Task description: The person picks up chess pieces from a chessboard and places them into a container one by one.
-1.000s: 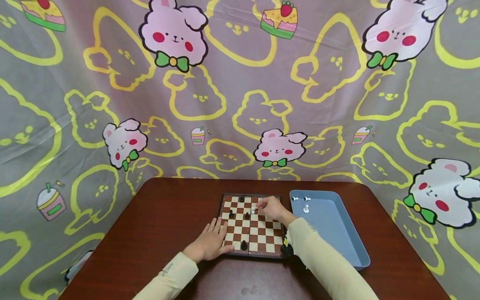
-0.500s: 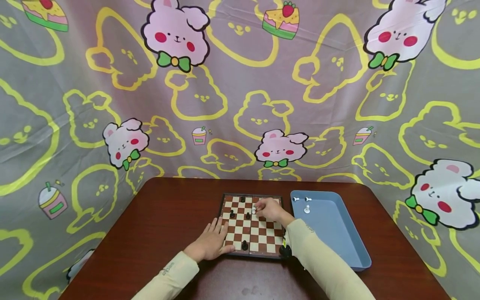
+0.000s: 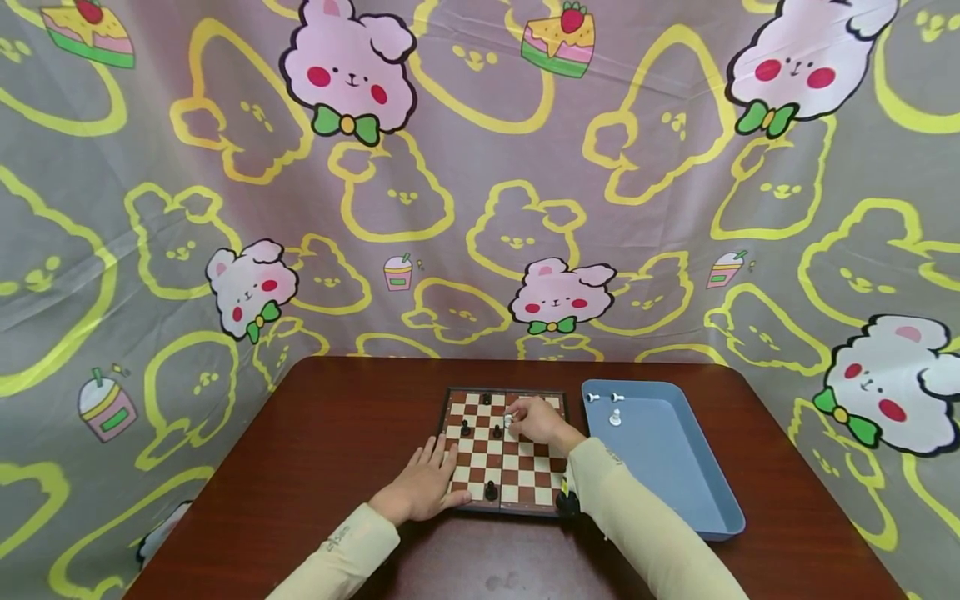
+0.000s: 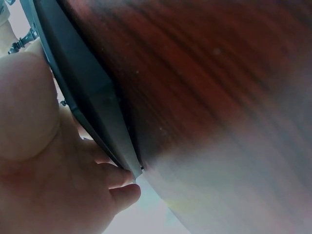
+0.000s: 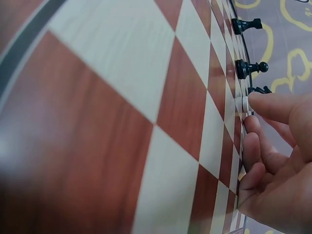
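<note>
Right hand (image 3: 537,419) slightly leftward, around small, partly hidden white chess piece (image 3: 508,422)

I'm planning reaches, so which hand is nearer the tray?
Right hand: over the board, left of the tray; left hand: farther left, at the board's edge.

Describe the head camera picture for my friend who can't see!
A person's right hand pinches a white chess piece at a brown-and-cream chessboard, while the left hand touches the board's left side. Four black pieces stand on the board. To its right, a blue tray holds three white pieces, and a bunny-print cloth hangs behind.
</note>
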Demonstrator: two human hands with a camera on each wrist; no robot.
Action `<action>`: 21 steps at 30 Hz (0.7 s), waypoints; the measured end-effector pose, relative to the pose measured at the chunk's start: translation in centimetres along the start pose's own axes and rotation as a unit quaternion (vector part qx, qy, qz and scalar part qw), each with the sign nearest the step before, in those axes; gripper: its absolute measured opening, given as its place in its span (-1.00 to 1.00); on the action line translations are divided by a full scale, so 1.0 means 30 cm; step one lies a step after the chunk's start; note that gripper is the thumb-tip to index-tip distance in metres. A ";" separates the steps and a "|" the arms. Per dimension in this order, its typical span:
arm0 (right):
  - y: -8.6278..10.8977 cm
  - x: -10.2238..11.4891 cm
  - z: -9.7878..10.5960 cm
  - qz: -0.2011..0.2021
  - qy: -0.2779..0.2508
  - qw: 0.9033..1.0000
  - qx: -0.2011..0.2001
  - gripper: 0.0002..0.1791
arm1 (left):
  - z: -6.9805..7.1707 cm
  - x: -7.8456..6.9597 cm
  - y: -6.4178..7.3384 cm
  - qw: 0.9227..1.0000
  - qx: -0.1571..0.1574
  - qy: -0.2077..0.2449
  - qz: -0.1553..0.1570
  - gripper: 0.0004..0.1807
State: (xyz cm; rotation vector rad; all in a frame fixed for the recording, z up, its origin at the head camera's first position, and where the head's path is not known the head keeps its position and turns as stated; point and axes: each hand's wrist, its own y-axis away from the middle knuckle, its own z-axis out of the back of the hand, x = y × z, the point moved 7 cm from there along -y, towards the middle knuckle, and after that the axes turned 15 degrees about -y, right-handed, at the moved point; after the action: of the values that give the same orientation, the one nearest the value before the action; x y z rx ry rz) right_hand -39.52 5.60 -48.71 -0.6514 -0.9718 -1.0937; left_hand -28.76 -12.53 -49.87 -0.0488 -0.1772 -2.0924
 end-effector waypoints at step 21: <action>0.010 0.013 0.005 0.030 0.018 0.999 -0.003 -0.90 | 0.000 0.000 -0.004 1.000 -0.003 -0.012 -0.001 -0.07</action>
State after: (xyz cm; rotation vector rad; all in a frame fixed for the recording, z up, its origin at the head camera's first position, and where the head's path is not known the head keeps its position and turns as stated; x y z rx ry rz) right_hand -39.23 5.67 -48.28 -0.6593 -0.9128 -1.0533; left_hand -28.86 -12.49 -49.88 -0.0786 -0.1859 -2.0945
